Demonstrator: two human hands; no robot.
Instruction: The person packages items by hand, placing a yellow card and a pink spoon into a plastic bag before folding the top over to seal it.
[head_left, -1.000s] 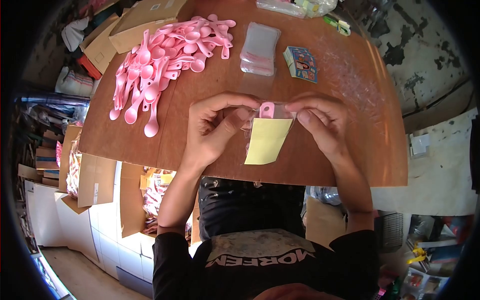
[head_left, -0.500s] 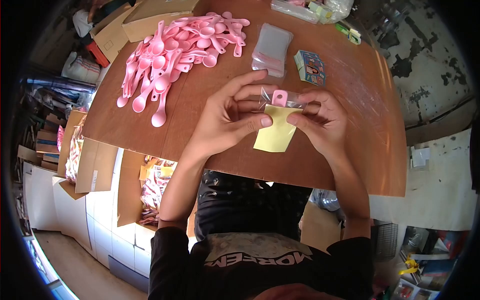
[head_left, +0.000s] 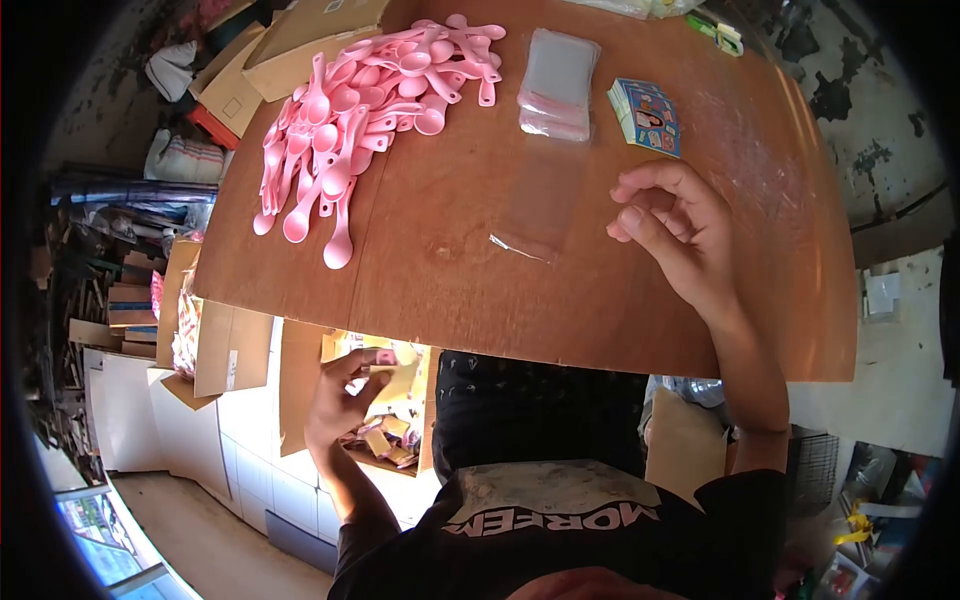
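My left hand [head_left: 338,402] is below the table's left front edge, over an open carton [head_left: 300,400] of packed goods. Its fingers and thumb are closed on a clear packet [head_left: 398,376] with a yellow card and a bit of pink; the packet is blurred and blends with the carton's contents. Above the table at right hovers my right hand [head_left: 680,225], fingers curled and apart from the thumb, holding nothing. Nearest to it is a stack of printed cards [head_left: 648,115]. A pile of clear plastic bags [head_left: 558,85] lies to the left of those cards.
A heap of pink measuring spoons [head_left: 350,120] covers the table's [head_left: 430,280] left back. One clear bag [head_left: 535,215] lies flat mid-table. Cardboard boxes [head_left: 315,45] stand behind the spoons, and another filled carton [head_left: 230,340] is at left. Something green [head_left: 715,35] lies far right.
My left hand has carried the packet from above the table down left to the carton. My right hand has let go and moved slightly right. The view has shifted a little.
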